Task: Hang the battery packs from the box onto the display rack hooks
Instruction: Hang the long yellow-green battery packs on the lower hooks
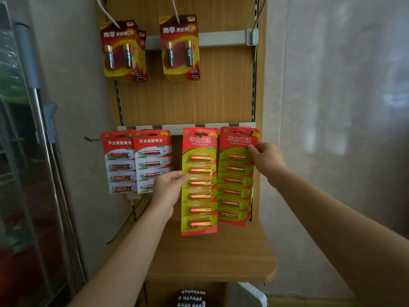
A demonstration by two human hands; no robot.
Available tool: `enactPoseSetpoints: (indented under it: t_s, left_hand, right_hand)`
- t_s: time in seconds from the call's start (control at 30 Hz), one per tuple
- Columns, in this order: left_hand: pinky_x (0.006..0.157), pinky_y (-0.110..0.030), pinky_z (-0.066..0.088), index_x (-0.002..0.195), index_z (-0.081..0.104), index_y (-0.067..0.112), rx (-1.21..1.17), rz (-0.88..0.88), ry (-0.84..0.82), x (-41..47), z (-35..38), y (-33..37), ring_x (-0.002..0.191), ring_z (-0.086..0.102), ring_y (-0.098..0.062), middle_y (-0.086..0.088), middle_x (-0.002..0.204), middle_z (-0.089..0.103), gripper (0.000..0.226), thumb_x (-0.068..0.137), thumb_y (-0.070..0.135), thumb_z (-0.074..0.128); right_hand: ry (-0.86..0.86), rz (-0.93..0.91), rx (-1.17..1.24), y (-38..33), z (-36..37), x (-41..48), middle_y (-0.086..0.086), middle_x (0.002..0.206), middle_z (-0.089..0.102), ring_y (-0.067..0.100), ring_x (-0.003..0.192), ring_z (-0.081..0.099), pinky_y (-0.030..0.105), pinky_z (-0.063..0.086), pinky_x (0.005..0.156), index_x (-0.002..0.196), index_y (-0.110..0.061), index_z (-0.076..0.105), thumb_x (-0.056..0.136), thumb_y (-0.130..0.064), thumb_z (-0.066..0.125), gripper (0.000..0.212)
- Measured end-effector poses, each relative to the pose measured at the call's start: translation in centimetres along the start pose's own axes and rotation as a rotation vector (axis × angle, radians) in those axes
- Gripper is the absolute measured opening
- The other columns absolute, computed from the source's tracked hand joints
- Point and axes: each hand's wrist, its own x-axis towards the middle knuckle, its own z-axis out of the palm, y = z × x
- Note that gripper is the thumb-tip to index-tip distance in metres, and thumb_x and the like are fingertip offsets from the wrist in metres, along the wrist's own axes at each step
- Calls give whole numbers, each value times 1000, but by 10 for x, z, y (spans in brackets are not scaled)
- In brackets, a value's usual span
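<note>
On the wooden display rack, the lower rail carries two long red-and-green battery strips. My left hand pinches the left edge of the left strip, which hangs from a hook. My right hand grips the right edge of the right strip stack near its top, just below its hook. Left of these hang two stacks of red-and-white battery packs. Two stacks of dark red two-battery packs hang on the upper hooks. The box is out of view.
A wooden shelf juts out below the strips. A bare hook sticks out at lower left. A glass-door cabinet stands at the left. A white object and a dark item sit at the bottom.
</note>
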Motion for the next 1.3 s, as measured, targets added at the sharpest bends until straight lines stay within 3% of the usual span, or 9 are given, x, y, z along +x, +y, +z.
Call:
enactPoseSetpoints:
  t_s: [0.13, 0.23, 0.37, 0.5, 0.73, 0.9, 1.03, 1.17, 1.3]
  left_hand:
    - [67, -27, 49, 96, 67, 6, 21, 21, 64, 13, 13, -6, 80, 62, -19, -9, 94, 67, 12, 89, 12, 59]
    - [80, -38, 52, 78, 65, 12, 112, 53, 114, 20, 19, -12, 87, 64, -24, -6, 84, 67, 11, 88, 14, 60]
    - [79, -30, 46, 111, 57, 5, 211, 104, 242, 13, 26, -18, 97, 57, -20, -11, 113, 60, 28, 85, 13, 63]
    - [68, -16, 41, 108, 53, 11, 263, 300, 226, -31, 38, -32, 88, 51, -12, -3, 108, 55, 26, 84, 12, 64]
    - [58, -16, 44, 85, 58, 19, 309, 502, -286, -165, 71, -84, 71, 56, -12, 9, 74, 58, 8, 86, 12, 62]
    - [57, -22, 50, 89, 62, 20, 316, 351, -681, -246, 104, -154, 72, 60, -12, 14, 78, 60, 5, 85, 19, 62]
    - [61, -13, 42, 85, 61, 25, 402, 226, -909, -288, 131, -217, 67, 53, 1, 21, 73, 54, 5, 87, 20, 59]
    - [73, -33, 53, 85, 64, 22, 607, 83, -1067, -319, 153, -280, 75, 60, -12, 10, 80, 60, 6, 85, 24, 58]
    - [80, -31, 47, 103, 61, 18, 900, -70, -1229, -341, 163, -330, 96, 62, -23, -5, 103, 66, 18, 89, 25, 54]
  right_hand:
    - [26, -7, -44, 5, 1, 4, 9, 115, 64, 23, 101, 61, 37, 52, 83, 120, -8, 57, 96, -33, 44, 37]
    - [72, -13, -40, 10, 0, 2, 7, 115, 63, 22, 101, 61, 34, 50, 81, 119, -9, 56, 95, -30, 47, 33]
    - [113, -8, 17, 23, -11, -13, -1, 108, 57, 14, 94, 54, 30, 46, 77, 121, -11, 52, 94, -22, 50, 29]
    - [90, 45, 108, 60, -25, -51, 0, 101, 62, 18, 97, 61, 37, 51, 86, 106, -18, 59, 90, -17, 53, 16]
    - [-79, 215, 91, 153, -67, -174, -5, 93, 68, 11, 87, 63, 25, 51, 78, 99, -21, 64, 90, -14, 57, 14]
    - [-120, 432, 217, 215, -104, -266, -1, 91, 67, 11, 86, 63, 19, 50, 73, 100, -17, 63, 90, -12, 55, 14]
    - [-96, 688, 237, 276, -120, -328, 3, 93, 68, 15, 90, 63, 23, 48, 76, 97, -16, 65, 90, -11, 54, 13]
    - [-148, 988, 101, 350, -121, -379, 5, 97, 68, 16, 86, 62, 25, 49, 76, 99, -13, 66, 90, -11, 55, 15]
    - [-302, 1216, -150, 402, -121, -417, 13, 104, 63, 24, 91, 60, 28, 50, 69, 116, -4, 60, 90, -6, 50, 28]
